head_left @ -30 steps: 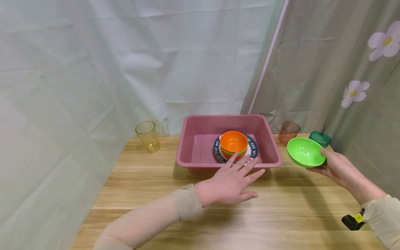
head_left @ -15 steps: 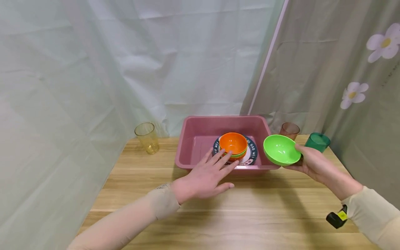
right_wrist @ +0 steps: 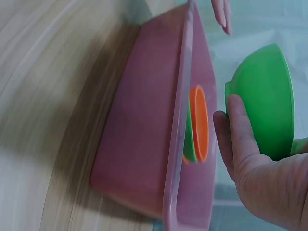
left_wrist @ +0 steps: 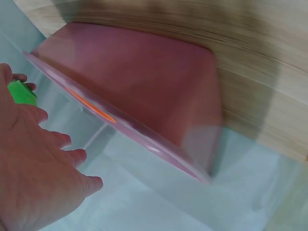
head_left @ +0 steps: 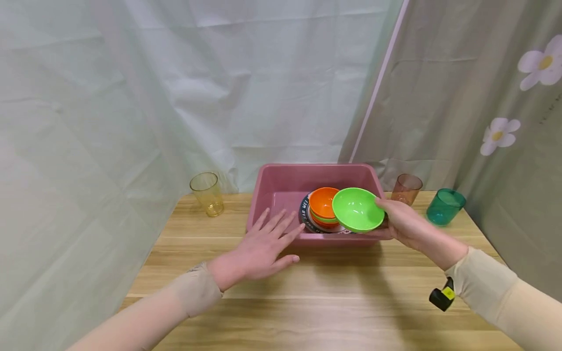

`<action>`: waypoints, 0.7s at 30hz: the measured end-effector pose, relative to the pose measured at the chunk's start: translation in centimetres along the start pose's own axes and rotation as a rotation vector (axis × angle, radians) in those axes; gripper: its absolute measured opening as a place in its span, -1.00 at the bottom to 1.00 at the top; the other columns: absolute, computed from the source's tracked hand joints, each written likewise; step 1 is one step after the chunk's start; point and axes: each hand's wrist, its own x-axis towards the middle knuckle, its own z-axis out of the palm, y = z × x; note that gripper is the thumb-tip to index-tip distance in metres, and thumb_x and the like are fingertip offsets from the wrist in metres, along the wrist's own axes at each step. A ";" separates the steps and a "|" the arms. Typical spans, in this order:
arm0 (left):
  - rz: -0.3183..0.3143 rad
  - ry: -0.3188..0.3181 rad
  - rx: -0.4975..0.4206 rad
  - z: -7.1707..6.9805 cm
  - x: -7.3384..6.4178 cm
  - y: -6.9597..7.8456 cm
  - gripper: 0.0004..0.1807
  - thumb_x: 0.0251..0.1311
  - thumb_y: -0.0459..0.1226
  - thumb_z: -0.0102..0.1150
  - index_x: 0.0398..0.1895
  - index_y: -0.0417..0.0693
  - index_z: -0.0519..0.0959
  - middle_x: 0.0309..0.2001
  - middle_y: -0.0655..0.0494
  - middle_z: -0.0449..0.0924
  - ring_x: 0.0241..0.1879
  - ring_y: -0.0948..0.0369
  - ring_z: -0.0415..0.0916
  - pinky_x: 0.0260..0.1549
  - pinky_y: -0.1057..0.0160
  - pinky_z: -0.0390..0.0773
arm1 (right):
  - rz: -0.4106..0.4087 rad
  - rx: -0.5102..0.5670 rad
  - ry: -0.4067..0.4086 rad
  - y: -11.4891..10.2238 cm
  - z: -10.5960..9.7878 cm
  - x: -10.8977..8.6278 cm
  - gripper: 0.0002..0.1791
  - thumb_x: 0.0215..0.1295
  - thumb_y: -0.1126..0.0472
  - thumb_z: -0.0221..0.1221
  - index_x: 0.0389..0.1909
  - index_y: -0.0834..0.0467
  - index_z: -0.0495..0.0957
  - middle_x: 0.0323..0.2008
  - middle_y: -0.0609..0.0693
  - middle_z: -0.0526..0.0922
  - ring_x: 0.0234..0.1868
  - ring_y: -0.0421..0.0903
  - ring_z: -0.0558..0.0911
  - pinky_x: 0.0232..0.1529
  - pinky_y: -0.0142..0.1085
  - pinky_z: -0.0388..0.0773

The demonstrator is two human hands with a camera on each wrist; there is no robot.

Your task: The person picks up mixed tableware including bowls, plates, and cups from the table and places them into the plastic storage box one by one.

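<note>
A bright green bowl [head_left: 358, 209] hangs over the right part of the pink basin [head_left: 285, 175], gripped at its right side by my right hand [head_left: 406, 225]. In the right wrist view fingers support the green bowl [right_wrist: 262, 101] from beneath, apart from the stack. A stack of orange and green bowls [head_left: 322, 202] sits inside the basin on a dark-rimmed plate [head_left: 305, 219] with white lettering; the held bowl partly covers both. My left hand [head_left: 256, 248] hovers by the basin's front left rim, fingers spread and holding nothing.
A yellow glass [head_left: 208, 194] stands left of the basin. To the right are a reddish glass [head_left: 407, 189] and a teal glass [head_left: 445, 207]. A pale curtain [head_left: 281, 83] hangs behind the wooden table [head_left: 285, 312].
My right hand has carried the green bowl leftward from beside the basin to over it, next to the stack. My left hand has drawn back to the left, away from the stack.
</note>
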 end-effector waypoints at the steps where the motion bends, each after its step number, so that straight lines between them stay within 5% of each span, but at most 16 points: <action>1: -0.003 0.004 -0.001 -0.1 -0.3 -0.2 -0.19 0.48 0.32 -0.28 0.67 0.21 0.02 0.66 -0.01 -0.18 0.62 -0.05 -0.27 0.50 -0.25 -0.29 | 0.004 0.003 -0.005 0.0 0.5 0.2 -0.32 0.70 0.00 -0.29 0.56 0.39 -0.08 0.06 0.21 0.52 -0.07 -0.06 0.73 0.09 0.00 0.61; 7: -0.040 0.009 0.002 -0.3 -1.3 -1.5 -0.19 0.50 0.29 -0.25 0.66 0.14 0.05 0.66 -0.01 -0.21 0.62 -0.05 -0.29 0.50 -0.25 -0.29 | -0.009 -0.032 -0.057 0.3 3.0 1.0 -0.36 0.71 0.03 -0.30 0.50 0.45 0.03 0.03 0.19 0.55 -0.08 -0.09 0.71 0.03 -0.06 0.67; 13: -0.084 0.047 -0.069 -1.3 -0.9 -1.7 -0.19 0.52 0.28 -0.32 0.66 0.08 0.06 0.65 0.04 -0.17 0.62 0.01 -0.30 0.52 -0.15 -0.26 | 0.001 -0.033 -0.051 0.7 4.2 1.5 -0.36 0.70 0.05 -0.24 0.49 0.48 0.02 0.03 0.23 0.56 -0.09 -0.03 0.72 0.03 -0.02 0.67; 17: -0.138 0.058 -0.317 -2.6 0.1 -0.8 -0.24 0.57 0.22 -0.35 0.66 0.04 0.05 0.64 0.07 -0.07 0.61 0.09 -0.18 0.53 -0.02 -0.11 | -0.006 -0.025 -0.069 0.6 4.6 1.6 -0.36 0.70 0.04 -0.23 0.49 0.47 0.02 0.03 0.25 0.57 -0.09 -0.01 0.73 0.03 0.00 0.66; 21: -0.259 0.046 -0.787 -3.7 1.5 0.5 -0.30 0.61 0.13 -0.30 0.65 0.02 0.06 0.61 0.07 0.06 0.57 0.12 -0.01 0.50 0.05 0.03 | -0.019 -0.033 -0.088 0.5 4.8 1.7 -0.36 0.70 0.04 -0.24 0.49 0.48 0.01 0.03 0.25 0.58 -0.09 -0.02 0.73 0.03 -0.02 0.66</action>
